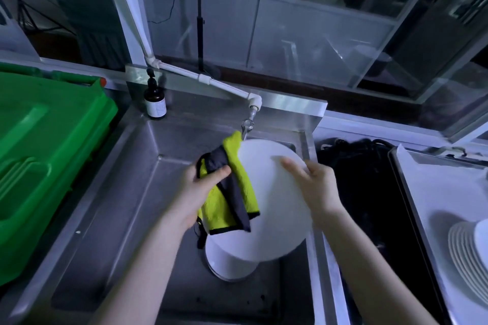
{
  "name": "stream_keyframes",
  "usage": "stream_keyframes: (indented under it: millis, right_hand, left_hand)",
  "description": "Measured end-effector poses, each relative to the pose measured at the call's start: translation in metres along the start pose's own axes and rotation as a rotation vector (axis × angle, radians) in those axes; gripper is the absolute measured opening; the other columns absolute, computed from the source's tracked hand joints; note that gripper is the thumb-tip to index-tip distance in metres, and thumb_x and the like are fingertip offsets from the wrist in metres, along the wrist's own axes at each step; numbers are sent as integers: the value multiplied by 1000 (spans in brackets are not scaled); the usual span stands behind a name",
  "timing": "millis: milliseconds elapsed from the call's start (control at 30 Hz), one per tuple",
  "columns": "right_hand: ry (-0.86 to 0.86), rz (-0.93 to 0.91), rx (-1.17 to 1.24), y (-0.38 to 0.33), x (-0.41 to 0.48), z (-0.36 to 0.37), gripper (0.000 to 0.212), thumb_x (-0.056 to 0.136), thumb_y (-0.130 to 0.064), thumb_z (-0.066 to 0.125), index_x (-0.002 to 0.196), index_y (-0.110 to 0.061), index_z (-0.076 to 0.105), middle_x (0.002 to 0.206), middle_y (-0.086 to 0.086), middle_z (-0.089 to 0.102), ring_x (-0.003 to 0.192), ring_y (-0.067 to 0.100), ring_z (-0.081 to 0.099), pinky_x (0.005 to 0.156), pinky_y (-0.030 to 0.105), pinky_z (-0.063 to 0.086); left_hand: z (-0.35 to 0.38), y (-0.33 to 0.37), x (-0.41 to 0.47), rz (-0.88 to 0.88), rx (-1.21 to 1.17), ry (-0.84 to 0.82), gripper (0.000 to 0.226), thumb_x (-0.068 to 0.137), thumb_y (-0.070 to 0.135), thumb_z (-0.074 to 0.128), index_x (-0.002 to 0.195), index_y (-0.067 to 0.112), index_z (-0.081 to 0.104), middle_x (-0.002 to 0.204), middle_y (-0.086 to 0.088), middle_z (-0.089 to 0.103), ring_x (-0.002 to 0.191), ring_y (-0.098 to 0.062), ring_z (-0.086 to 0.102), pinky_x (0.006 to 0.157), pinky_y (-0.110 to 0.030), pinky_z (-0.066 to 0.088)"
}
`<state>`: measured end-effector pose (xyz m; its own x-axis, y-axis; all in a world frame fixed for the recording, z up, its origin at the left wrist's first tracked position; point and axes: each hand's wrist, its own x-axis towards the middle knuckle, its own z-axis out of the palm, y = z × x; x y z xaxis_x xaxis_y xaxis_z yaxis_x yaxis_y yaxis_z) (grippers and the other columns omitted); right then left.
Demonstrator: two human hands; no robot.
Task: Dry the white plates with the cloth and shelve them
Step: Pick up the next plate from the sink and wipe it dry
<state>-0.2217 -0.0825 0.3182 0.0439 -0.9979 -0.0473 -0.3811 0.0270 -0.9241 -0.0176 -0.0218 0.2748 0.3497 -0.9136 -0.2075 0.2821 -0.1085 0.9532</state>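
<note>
White plate (274, 192) is being held tilted above the steel sink (237, 301), with the right hand (318, 185) gripping its right rim. Left hand (196, 192) is clutching the yellow-grey cloth (237, 171) against the plate's left edge. Stacked plates (462, 253) are sitting on the right surface (435, 187).
</note>
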Motion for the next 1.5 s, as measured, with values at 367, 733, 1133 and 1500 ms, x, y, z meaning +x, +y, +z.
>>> stream_keyframes:
  millis: [367, 733, 1133, 1500]
  right_hand:
    - [-145, 13, 156, 4, 4, -11, 24, 88, -39, 73, 90, -15, 75, 80, -1, 70, 77, 13, 61, 72, 32, 48]
    - [-74, -50, -28, 0, 1, -3, 55, 85, -39, 76, 64, 2, 48, 60, 0, 38, 57, 13, 34, 56, 29, 27]
    - [-196, -109, 68, 1, 11, -14, 9, 88, -37, 74, 91, -28, 75, 80, -20, 72, 74, -3, 65, 65, 11, 47]
    - [-94, -166, -199, 10, 5, -10, 48, 90, -41, 71, 64, -4, 53, 58, -5, 37, 56, 9, 32, 54, 29, 27]
  left_hand:
    - [-4, 3, -10, -26, 31, 134, 28, 73, 14, 83, 98, 13, 71, 95, -3, 77, 93, -21, 71, 83, -38, 55]
    - [1, 7, -8, 21, 77, -2, 22, 84, 7, 72, 106, 9, 68, 100, -5, 76, 92, -15, 70, 80, -28, 55]
    - [-6, 7, -9, 52, 140, 66, 28, 76, 12, 81, 101, 12, 70, 99, -3, 76, 97, -18, 70, 88, -36, 53]
    - [8, 5, -5, 51, 139, -61, 17, 82, 7, 75, 96, 16, 69, 95, 1, 76, 90, -12, 69, 85, -32, 53]
